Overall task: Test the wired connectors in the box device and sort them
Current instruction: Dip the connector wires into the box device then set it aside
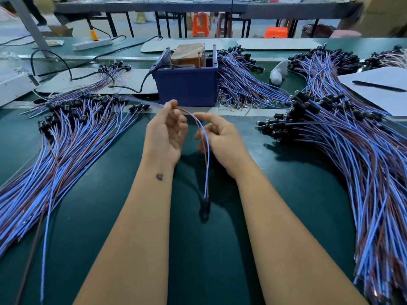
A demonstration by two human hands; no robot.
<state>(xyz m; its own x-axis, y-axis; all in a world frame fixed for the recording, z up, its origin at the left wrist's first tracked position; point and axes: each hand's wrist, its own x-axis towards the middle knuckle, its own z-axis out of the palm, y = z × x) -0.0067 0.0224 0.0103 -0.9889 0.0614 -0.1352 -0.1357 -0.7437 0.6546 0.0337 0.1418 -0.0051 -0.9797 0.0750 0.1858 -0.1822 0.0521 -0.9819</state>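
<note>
At the middle of the frame, the left hand point(165, 132) pinches a blue and brown wired connector point(205, 168) near its upper end, while the right hand point(220, 137) curls round it just beside; its black plug hangs lower. Behind them the blue box device point(187, 88) stands on the green table point(220, 249), between heaps of connectors point(66, 137).

I couldn't see inside the blue box device point(187, 84) (its front wall hid it), and both wire piles point(363, 172) ran past the frame's edges.
</note>
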